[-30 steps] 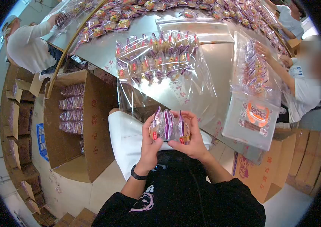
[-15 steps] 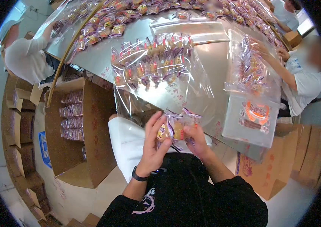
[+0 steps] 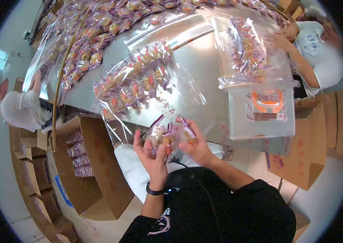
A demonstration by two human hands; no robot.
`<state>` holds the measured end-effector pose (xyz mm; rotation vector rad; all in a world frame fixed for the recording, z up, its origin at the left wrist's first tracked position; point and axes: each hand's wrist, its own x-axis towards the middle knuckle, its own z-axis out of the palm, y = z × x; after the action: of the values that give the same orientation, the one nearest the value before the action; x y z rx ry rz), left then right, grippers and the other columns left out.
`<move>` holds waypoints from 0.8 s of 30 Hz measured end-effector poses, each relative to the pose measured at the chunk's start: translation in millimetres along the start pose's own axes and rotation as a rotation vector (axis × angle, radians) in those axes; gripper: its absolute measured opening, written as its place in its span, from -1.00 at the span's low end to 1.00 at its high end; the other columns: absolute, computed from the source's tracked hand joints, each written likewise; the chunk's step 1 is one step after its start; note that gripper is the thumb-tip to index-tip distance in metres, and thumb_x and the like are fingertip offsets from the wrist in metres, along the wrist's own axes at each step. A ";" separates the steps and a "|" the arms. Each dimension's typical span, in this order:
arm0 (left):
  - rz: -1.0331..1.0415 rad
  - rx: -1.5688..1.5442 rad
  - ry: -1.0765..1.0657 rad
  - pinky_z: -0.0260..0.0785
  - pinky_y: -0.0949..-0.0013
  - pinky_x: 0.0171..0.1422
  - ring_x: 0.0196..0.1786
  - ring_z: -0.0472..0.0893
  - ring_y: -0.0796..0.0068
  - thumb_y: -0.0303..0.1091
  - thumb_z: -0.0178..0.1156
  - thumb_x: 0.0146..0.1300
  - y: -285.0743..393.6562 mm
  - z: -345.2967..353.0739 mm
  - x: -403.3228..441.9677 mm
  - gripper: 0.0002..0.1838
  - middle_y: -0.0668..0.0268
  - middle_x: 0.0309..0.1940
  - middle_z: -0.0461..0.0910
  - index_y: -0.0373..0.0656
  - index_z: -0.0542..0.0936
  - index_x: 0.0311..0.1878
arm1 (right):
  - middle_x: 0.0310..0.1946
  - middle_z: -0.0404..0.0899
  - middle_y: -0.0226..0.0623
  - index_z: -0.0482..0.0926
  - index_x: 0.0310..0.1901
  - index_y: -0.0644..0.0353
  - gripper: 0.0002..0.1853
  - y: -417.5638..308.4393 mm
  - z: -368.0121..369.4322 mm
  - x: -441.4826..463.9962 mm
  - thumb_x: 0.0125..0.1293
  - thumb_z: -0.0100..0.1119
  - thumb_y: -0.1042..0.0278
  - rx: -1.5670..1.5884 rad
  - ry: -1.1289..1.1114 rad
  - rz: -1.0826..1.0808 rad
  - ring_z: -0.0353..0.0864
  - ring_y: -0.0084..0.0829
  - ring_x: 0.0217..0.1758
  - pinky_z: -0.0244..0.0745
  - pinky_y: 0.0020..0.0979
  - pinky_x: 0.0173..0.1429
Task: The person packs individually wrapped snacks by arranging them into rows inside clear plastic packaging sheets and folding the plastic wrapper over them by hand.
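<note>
In front of my lap, my left hand (image 3: 152, 157) is closed around small wrapped snack packets (image 3: 166, 139) with clear and purple film; the fingers partly hide how many. A dark band is on that wrist. Close beside it, my right hand (image 3: 199, 149) pinches another wrapped snack packet (image 3: 188, 137) between thumb and fingers. Just beyond my hands, a large clear plastic bag (image 3: 185, 87) lies on the metal table (image 3: 197, 60). Rows of the same packets (image 3: 133, 89) are inside it, and its mouth hangs over the near edge.
Loose packets (image 3: 111, 20) are heaped along the table's far side. To the right lie a filled bag (image 3: 246, 48) and a stack of printed bags (image 3: 262, 113), near a co-worker (image 3: 313, 48). Another person (image 3: 24, 105) works at left. Cardboard boxes (image 3: 111, 174) (image 3: 301, 150) stand on both sides.
The view has turned, so the table looks tilted. My right hand has drawn its packet slightly aside from those in my left hand. The co-worker at right has shifted posture.
</note>
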<state>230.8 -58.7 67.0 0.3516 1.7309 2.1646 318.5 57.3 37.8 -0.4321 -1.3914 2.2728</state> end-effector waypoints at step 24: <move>0.160 0.062 -0.136 0.25 0.09 0.61 0.53 0.31 0.18 -0.25 0.77 -0.09 -38.4 28.3 -2.4 0.40 0.14 0.55 0.13 -0.14 -0.05 0.69 | -0.01 0.61 -0.37 0.37 0.39 0.28 -0.52 3.5 -2.3 14.5 0.57 0.23 0.30 0.112 0.434 -0.107 0.57 -0.60 -0.02 0.53 -0.47 0.11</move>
<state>248.6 -27.0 36.0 0.6593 1.7496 2.1421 306.5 65.2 33.1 -0.7427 -1.0378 2.0042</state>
